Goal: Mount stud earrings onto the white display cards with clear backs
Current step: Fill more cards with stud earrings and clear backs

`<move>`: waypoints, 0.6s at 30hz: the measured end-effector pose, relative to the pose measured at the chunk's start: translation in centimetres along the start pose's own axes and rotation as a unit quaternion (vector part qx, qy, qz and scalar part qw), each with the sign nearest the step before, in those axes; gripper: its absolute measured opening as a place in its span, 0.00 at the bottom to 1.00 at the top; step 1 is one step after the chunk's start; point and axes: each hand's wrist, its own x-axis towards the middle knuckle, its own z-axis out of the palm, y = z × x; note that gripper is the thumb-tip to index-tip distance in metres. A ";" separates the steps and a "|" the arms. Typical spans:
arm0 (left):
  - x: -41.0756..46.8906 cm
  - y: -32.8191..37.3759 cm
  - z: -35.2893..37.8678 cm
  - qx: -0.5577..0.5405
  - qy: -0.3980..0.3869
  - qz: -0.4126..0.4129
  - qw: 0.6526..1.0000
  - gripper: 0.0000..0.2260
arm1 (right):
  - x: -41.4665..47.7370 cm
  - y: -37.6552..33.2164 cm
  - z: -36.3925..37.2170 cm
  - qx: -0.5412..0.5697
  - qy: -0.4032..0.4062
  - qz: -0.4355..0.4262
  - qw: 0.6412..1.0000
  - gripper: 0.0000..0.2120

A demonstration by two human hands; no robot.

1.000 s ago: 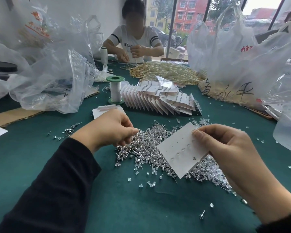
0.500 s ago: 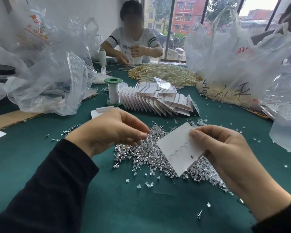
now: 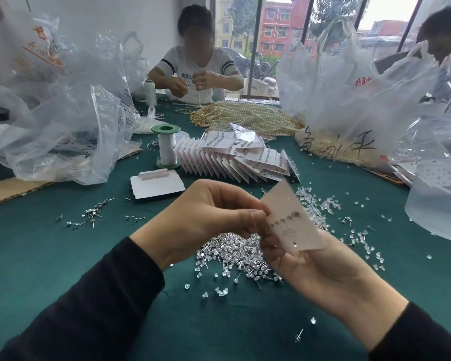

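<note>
My right hand point(image 3: 320, 272) holds a white display card point(image 3: 290, 220) upright above the table, its row of holes facing me. My left hand point(image 3: 203, 217) is raised against the card's left edge, thumb and fingertips pinched together there; whatever they pinch is too small to make out. Below both hands lies a heap of silver stud earrings point(image 3: 229, 251) mixed with clear backs point(image 3: 315, 204) on the green cloth. Behind, a fanned row of filled cards point(image 3: 235, 160) stands on the table.
A flat stack of blank cards point(image 3: 156, 187) lies left of the fanned row, by a green-topped thread spool point(image 3: 166, 147). Clear plastic bags point(image 3: 63, 121) fill the left and right sides. Pearl strands point(image 3: 245, 117) lie at the back, where another person works. Loose studs point(image 3: 91, 214) are scattered left.
My right hand lifted the card and turned it upright, holes toward me. My left hand rose from the stud heap and came to the card's left edge.
</note>
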 end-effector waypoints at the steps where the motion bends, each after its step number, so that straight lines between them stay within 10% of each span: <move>1: 0.0 0.0 0.1 0.005 0.009 0.002 1.000 0.05 | 0.1 0.2 -0.1 0.036 -0.009 0.014 0.999 0.22; 18: -0.2 0.3 0.2 0.056 0.048 -0.016 0.997 0.08 | 0.2 0.4 -0.5 0.095 -0.018 0.020 0.995 0.30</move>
